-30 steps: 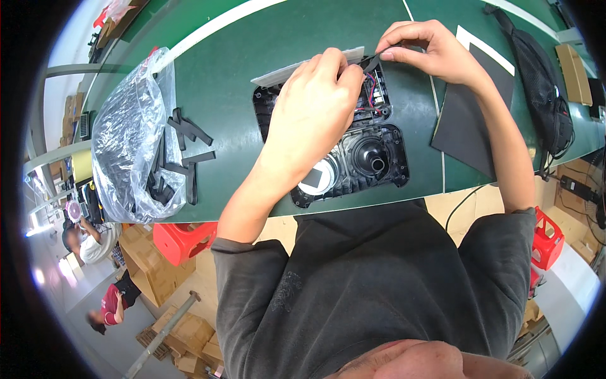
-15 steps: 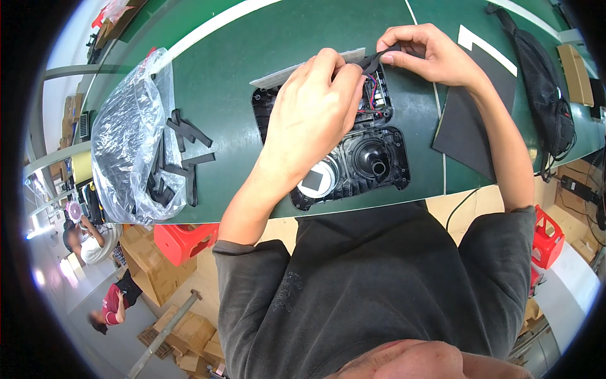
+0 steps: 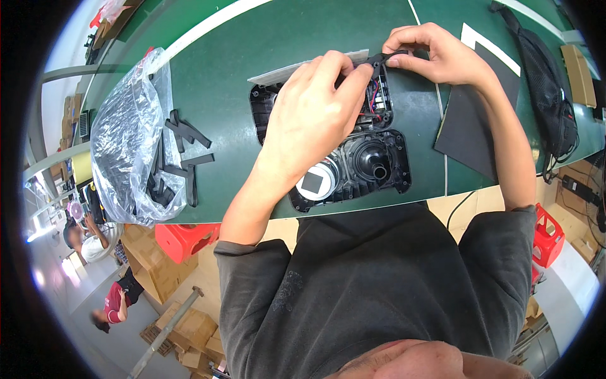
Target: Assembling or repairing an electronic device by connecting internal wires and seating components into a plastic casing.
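Note:
A black casing lies opened in two halves on the table. Its near half (image 3: 394, 180) holds a round speaker magnet (image 3: 314, 183) with a dark square on its white face, and beside it a black conical port (image 3: 377, 169). Colored wires (image 3: 373, 95) and a white connector show in the far half (image 3: 386, 114), which is partly covered by my left hand (image 3: 319, 104). That hand is closed, its fingertips on one end of a black foam strip (image 3: 380, 59). Just past the casing's far right corner, my right hand (image 3: 435, 55) pinches the strip's other end.
A clear plastic bag (image 3: 123, 139) and several loose black strips (image 3: 189, 132) lie on the left. Behind the casing is a pale flat strip (image 3: 268, 76). A dark sheet (image 3: 470, 132) and a black mesh bag (image 3: 543, 95) lie right. Red stools (image 3: 183, 240) stand below; two people are at far left.
Both hands have shifted slightly right, the black strip still between them. The strip now lies flatter along the casing's far right edge.

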### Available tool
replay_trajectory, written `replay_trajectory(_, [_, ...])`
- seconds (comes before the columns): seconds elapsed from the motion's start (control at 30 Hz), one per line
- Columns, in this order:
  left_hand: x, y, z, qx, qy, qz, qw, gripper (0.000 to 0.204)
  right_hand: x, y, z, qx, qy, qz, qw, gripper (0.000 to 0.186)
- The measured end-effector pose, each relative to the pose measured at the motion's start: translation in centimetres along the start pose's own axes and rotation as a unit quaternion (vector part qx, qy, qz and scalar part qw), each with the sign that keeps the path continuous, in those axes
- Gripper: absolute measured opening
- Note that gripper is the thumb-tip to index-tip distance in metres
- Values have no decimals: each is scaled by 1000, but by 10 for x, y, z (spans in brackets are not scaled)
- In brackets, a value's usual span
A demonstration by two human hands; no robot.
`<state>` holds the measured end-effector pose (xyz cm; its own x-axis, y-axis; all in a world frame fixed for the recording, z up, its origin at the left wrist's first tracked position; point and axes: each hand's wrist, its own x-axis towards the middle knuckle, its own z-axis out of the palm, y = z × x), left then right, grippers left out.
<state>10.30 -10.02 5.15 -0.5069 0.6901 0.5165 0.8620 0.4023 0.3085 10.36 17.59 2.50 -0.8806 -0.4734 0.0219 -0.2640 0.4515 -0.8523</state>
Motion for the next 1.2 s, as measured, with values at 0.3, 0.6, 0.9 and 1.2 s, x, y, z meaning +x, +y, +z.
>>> replay_trajectory(0.3, [-2,-2,-1,-17,-43,-3,999,30,-6,8,-16,-16,-5,9,1000,19])
replay_trajectory(0.6, [-2,-6,0,-22,-26,21,999,28,-11,-18,-3,-94,87,-87,988,25])
replay_trajectory(0.9, [-5,-9,3,-45,-25,22,998,29,-10,-26,9,-127,89,-51,987,17])
replay_trajectory(1.2, [-4,-9,4,-56,-17,24,998,28,-9,-29,6,-103,98,-91,986,17])
